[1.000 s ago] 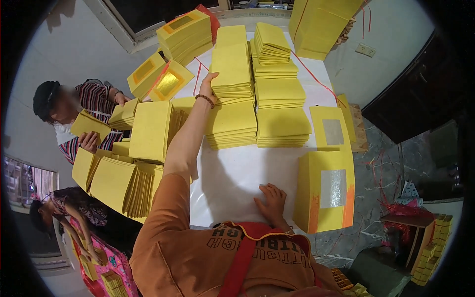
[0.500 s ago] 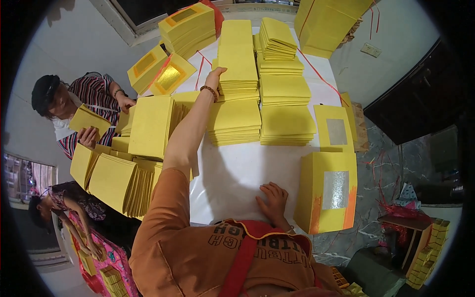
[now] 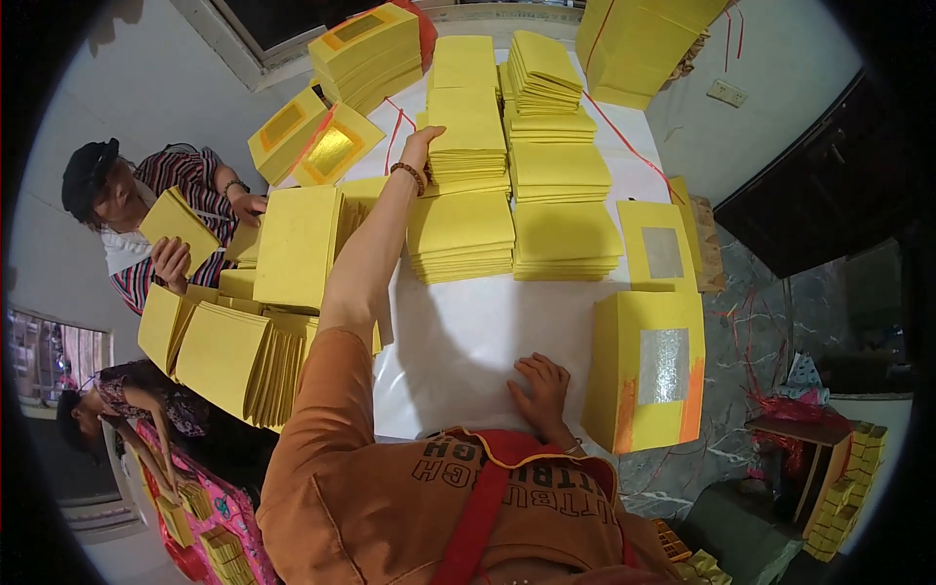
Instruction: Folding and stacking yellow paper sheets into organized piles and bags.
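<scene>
My left hand [image 3: 421, 148] reaches far across the white-covered table [image 3: 478, 361]. It grips the left edge of a stack of folded yellow paper [image 3: 468, 122], its thumb near the top; the other fingers are mostly hidden. Another yellow stack [image 3: 463, 60] stands just behind, and a lower one [image 3: 460, 224] lies in front. To the right runs a second row of yellow stacks [image 3: 561, 171]. My right hand [image 3: 539, 390] rests on the white cover near my body, fingers extended and holding nothing.
A yellow block with a silver panel [image 3: 663, 366] stands at the right edge. Upright yellow bundles [image 3: 297, 244] crowd the left side. Beyond them a co-worker [image 3: 185, 214] holds yellow packets; another person [image 3: 127, 419] works lower left. Red ribbon [image 3: 624, 141] crosses the back right.
A step now shows between the gripped stack and the one behind it, where the tops looked continuous before. My left hand has shifted slightly; my right hand stays in place.
</scene>
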Demonstrator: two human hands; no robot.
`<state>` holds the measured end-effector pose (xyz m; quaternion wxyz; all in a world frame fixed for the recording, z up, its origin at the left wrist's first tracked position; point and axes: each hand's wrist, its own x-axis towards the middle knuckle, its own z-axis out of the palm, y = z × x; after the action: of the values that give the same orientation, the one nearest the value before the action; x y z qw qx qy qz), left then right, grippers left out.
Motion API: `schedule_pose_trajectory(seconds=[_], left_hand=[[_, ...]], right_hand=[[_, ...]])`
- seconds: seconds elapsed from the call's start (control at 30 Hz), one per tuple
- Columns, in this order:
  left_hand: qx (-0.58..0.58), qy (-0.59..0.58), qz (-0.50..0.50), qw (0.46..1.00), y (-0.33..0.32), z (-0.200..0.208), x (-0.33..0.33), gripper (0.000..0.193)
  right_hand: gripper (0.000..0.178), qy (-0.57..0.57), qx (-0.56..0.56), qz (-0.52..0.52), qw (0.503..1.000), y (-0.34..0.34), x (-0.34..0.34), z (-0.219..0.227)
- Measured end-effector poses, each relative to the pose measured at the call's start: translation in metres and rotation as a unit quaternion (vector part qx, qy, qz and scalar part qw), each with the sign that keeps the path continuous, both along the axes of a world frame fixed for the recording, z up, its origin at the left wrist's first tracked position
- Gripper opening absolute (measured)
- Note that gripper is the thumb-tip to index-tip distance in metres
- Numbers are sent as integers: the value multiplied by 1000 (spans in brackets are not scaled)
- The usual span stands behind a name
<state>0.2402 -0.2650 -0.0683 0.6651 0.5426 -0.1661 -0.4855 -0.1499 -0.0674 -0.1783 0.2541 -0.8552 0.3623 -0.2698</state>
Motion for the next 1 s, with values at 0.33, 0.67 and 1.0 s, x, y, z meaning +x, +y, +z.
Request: schedule_pose_trajectory(seconds=[0.33, 0.67, 1.0], left_hand=[[6, -307, 229, 924, 19, 30, -24, 69], [-80, -247, -64, 963, 139, 2, -241, 37], [68, 26, -120, 990, 189, -96, -373, 61]], right_hand=[[32, -16, -7, 3, 1000, 9, -5, -6], [39, -81, 113, 29, 990, 7, -14, 30], [47, -337, 315, 133, 877, -69, -197, 177]])
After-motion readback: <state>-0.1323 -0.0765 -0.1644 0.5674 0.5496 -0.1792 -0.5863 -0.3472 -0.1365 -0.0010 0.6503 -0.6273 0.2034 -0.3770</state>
